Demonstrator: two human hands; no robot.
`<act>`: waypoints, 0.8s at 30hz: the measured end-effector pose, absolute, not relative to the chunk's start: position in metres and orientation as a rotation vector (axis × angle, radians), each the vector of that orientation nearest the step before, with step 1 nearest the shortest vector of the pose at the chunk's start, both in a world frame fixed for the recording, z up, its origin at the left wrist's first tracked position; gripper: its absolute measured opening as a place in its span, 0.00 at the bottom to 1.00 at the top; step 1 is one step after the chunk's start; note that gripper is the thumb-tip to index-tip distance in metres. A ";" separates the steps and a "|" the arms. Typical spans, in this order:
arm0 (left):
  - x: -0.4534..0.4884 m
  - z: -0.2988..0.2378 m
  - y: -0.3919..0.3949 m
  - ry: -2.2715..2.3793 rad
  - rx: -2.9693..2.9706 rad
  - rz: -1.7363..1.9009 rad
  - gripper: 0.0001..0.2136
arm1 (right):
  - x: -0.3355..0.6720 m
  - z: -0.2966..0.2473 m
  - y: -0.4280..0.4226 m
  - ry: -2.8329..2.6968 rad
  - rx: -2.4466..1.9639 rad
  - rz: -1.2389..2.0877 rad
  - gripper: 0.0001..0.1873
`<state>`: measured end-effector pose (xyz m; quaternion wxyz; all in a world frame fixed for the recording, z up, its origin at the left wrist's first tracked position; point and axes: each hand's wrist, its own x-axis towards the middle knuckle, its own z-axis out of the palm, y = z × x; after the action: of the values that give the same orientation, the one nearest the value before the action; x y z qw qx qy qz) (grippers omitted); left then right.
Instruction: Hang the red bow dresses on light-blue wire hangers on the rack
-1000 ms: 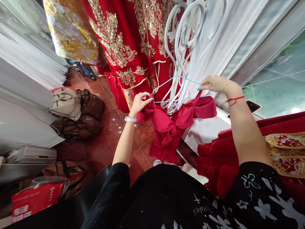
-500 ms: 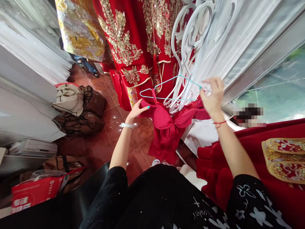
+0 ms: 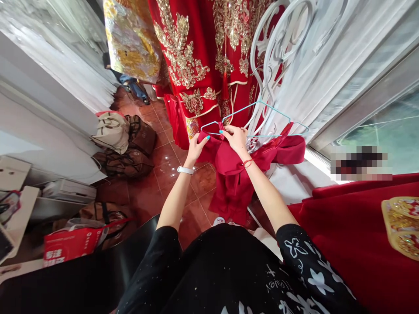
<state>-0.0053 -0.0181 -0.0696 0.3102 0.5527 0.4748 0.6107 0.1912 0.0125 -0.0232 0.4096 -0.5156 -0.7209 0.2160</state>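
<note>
A red dress with a large bow front hangs by its straps on a light blue wire hanger. My left hand is closed on the off-shoulder band at the dress's left side, its thumb lying over the fabric. Close beside it, my right hand pinches the left strap near the hanger's lower bar. The right strap loops over the other end of the hanger. The hanger's hook rises in front of a white scrollwork rack.
Red gowns with gold embroidery hang ahead. Brown bags and a red shopping bag stand on the left. Red cloth spreads at the right below a window. A person's leg shows behind the garments.
My right hand has moved left from the hanger's right end to the left strap. My left hand stays on the dress's left band. The camera view has shifted slightly left.
</note>
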 end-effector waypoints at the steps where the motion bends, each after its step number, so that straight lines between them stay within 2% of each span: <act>1: -0.007 -0.069 -0.018 1.223 1.418 1.606 0.19 | 0.192 -0.024 0.011 -1.798 -1.301 0.541 0.12; 10: -0.017 -0.073 -0.017 1.161 1.268 1.639 0.21 | 0.192 -0.025 0.001 -1.743 -1.341 0.542 0.14; 14: -0.035 -0.061 0.002 1.249 1.432 1.703 0.23 | 0.195 -0.021 0.000 -1.768 -1.325 0.558 0.12; 19: -0.043 -0.025 0.029 1.383 1.703 1.639 0.17 | 0.197 -0.017 0.001 -1.793 -1.301 0.611 0.13; 24: 0.008 0.004 0.025 1.354 1.960 1.607 0.12 | 0.195 -0.018 -0.002 -1.782 -1.324 0.574 0.11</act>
<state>0.0076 0.0251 0.0042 0.1337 0.6761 0.4669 0.5541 0.1955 -0.0024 -0.0179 0.4118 -0.5261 -0.7083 0.2280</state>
